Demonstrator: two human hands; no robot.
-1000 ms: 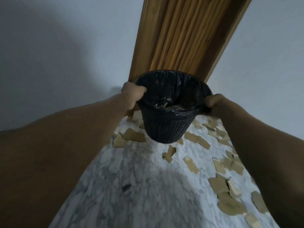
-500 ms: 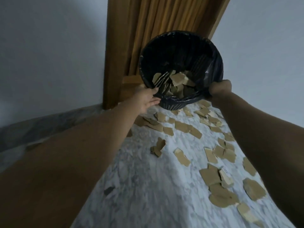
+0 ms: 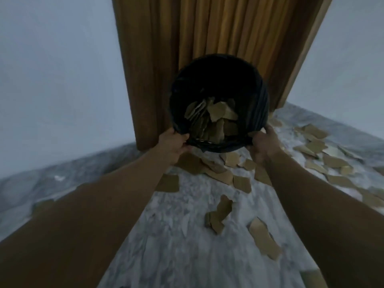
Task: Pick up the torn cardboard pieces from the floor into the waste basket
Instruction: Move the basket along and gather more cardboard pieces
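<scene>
Partly done: cardboard pieces [image 3: 218, 115] sit in the tilted basket [image 3: 260, 104], left hand [image 3: 171, 143] and right hand [image 3: 264, 142] fingers curled round its rim; many scraps [image 3: 264, 238] litter the floor [image 3: 176, 250].

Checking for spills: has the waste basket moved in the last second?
Yes. The waste basket has tipped its mouth toward the person and risen against the wooden door behind it.

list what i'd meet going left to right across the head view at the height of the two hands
pale wall → brown curtain → left hand gripping the rim → waste basket → right hand gripping the rim → torn cardboard pieces
</scene>
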